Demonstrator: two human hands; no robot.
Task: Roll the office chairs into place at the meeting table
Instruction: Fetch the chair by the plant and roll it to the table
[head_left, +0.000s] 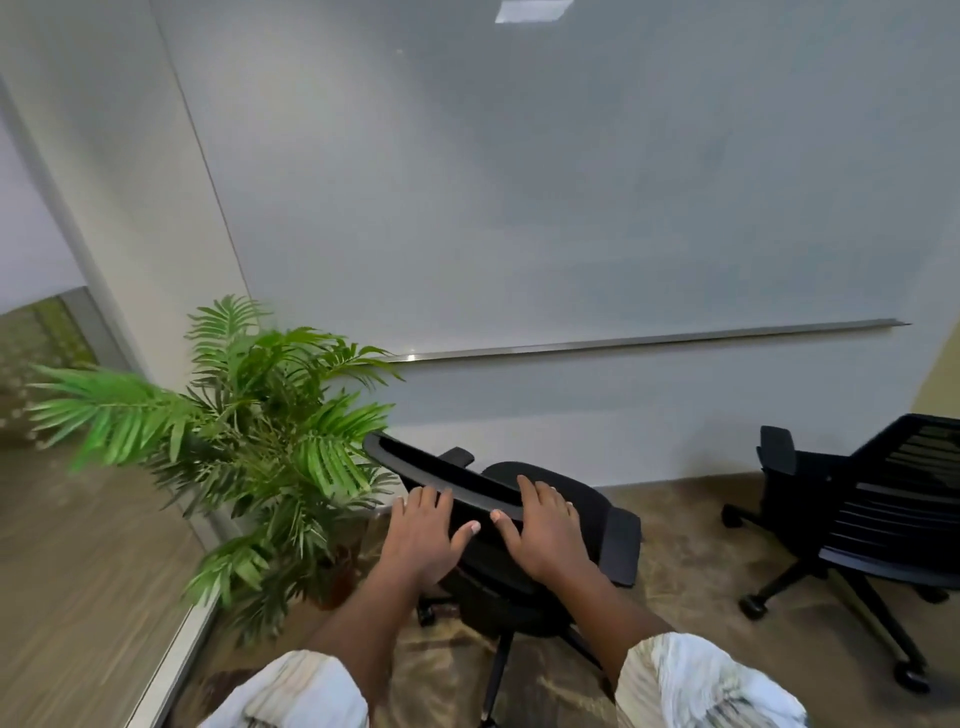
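Observation:
A black office chair (558, 488) stands right in front of me, its seat facing the wall. Both my hands rest on the top edge of its backrest (415, 460). My left hand (423, 530) grips the rail near its middle, fingers over the top and thumb pointing right. My right hand (543, 527) grips the same rail further right, thumb pointing left. A second black office chair (878, 519) with a slatted back stands at the right, turned away. No meeting table is in view.
A potted palm (249, 447) stands close to the left of the chair I hold. A large whiteboard (519, 182) with a metal tray (649, 340) covers the wall ahead. A glass partition (93, 545) runs along the left. The floor is brown carpet (691, 587).

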